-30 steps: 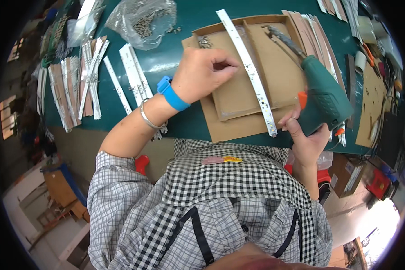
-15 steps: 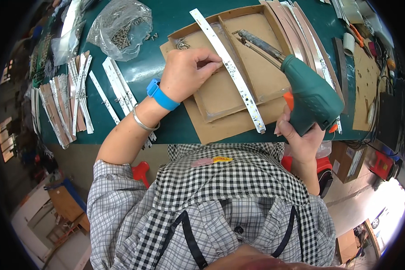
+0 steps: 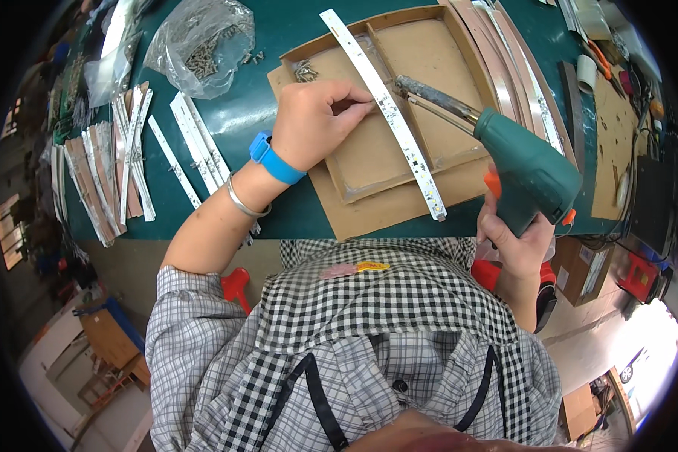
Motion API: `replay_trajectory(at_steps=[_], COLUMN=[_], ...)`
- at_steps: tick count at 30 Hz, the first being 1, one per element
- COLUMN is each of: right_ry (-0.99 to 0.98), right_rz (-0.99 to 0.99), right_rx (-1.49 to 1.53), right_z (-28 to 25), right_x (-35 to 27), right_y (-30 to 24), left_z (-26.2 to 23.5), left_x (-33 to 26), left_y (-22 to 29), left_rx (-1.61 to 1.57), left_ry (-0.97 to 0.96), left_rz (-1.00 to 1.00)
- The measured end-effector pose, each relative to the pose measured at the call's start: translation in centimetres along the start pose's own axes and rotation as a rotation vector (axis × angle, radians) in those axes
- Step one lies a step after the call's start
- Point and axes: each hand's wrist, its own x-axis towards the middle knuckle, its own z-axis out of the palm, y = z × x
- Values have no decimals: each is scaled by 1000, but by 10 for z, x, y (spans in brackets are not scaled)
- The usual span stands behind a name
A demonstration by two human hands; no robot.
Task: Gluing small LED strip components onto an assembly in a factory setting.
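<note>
Left hand (image 3: 309, 124) has its thumb and index finger pinched together right at the edge of a narrow white circuit strip (image 3: 388, 113). Can't tell if there's some tiny part between those fingertips, sorry. The strip runs slantwise past them, far end up beyond the hand, near end down toward the body, lying across a divided cardboard tray (image 3: 437, 56) on a flat cardboard sheet (image 3: 361, 220). Right hand (image 3: 516, 245) is wrapped around the handle of a green soldering gun (image 3: 531, 169), orange trigger just above the fingers, and its tip reaches left to just beside the strip, near the left fingertips. Couldn't say if it's touching. There's a little pile of metal bits (image 3: 304, 71) in the tray corner right behind the left knuckles, a clear plastic bag (image 3: 172, 38) with more of them farther up and left, loose white strips (image 3: 196, 135) left of that wrist, and a stack of strips (image 3: 501, 68) beyond the right hand.
</note>
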Motion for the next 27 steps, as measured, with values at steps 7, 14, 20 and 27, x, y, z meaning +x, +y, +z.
replay_trajectory(at_steps=[7,14,20,27], right_ry=[-97,-84,-131,-86], right_rz=[-5,38,67,69], right_rx=[-102,-157,-151,-137], right_z=[-6,-6,-10,-11], right_x=[3,3,4,1], right_y=[7,9,7,10], left_z=[1,0,0,1], left_x=[0,0,1,1], left_y=[-3,-2,-2,-2], left_rx=[-20,-25,-22,-46], left_ry=[1,0,-1,-3], left_rz=[7,11,23,12])
